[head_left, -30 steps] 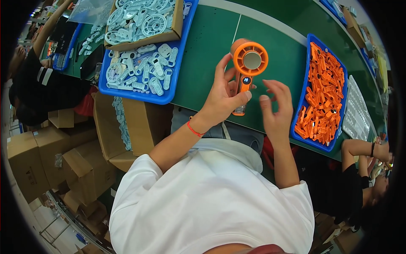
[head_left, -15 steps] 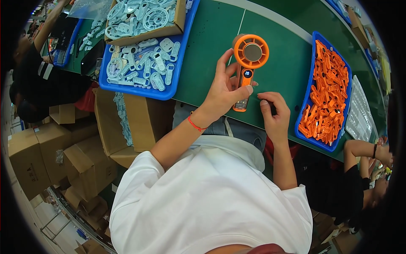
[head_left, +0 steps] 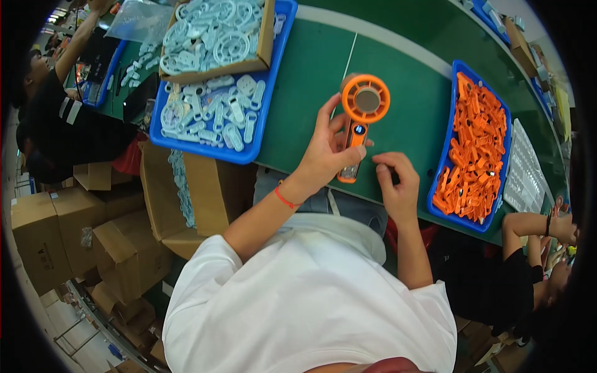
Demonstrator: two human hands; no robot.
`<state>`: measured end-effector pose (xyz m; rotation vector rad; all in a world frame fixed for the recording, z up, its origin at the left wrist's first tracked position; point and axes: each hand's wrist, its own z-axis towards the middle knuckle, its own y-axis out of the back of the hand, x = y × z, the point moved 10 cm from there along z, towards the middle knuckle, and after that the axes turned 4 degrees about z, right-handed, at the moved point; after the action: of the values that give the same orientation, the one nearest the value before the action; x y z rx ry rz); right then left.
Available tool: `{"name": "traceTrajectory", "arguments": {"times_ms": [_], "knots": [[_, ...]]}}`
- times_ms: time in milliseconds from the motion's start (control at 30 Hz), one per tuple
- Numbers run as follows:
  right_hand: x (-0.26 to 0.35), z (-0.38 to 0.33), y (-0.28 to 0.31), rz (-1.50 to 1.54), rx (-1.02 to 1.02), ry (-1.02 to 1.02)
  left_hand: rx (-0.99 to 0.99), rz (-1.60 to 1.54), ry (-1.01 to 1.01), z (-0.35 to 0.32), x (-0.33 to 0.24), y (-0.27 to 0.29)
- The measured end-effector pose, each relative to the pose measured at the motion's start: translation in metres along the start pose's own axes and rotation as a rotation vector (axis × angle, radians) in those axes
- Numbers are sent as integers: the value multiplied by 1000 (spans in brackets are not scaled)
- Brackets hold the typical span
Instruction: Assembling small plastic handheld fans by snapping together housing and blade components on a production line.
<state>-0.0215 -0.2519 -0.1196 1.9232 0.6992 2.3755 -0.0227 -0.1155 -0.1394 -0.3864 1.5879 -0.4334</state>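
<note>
The orange hand fan (head_left: 362, 118) stands upright above the near edge of the green table (head_left: 305, 93), round head away, handle toward the person. The left hand (head_left: 326, 152) grips its handle. The right hand (head_left: 398, 186), loosely curled and empty, rests beside it. Bare table lies between the blue tray of pale parts (head_left: 214, 149) and the blue tray of orange parts (head_left: 444, 155).

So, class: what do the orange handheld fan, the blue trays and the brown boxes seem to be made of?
Orange handheld fan: probably moulded plastic, smooth and evenly coloured.
Blue trays: likely rigid plastic, with a glossy raised rim.
Brown boxes: cardboard, matte, with folded flaps.
</note>
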Motion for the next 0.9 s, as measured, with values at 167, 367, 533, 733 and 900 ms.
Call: {"name": "traceTrajectory", "arguments": {"times_ms": [167, 367, 533, 733, 900], "knots": [[-3, 1, 0, 19, -5, -26, -18, 22, 39, 8, 2, 0], [2, 0, 6, -16, -19, 28, -139, 147, 42, 108, -18, -26], [0, -3, 6, -39, -62, 56, -465, 798, -106, 256, -42, -13], [-7, 2, 4, 51, -107, -6, -464, 1227, -117, 355, -36, 22], [12, 5, 13, 66, -71, 59, -725, 1074, -428, 311, -66, 22]]}}
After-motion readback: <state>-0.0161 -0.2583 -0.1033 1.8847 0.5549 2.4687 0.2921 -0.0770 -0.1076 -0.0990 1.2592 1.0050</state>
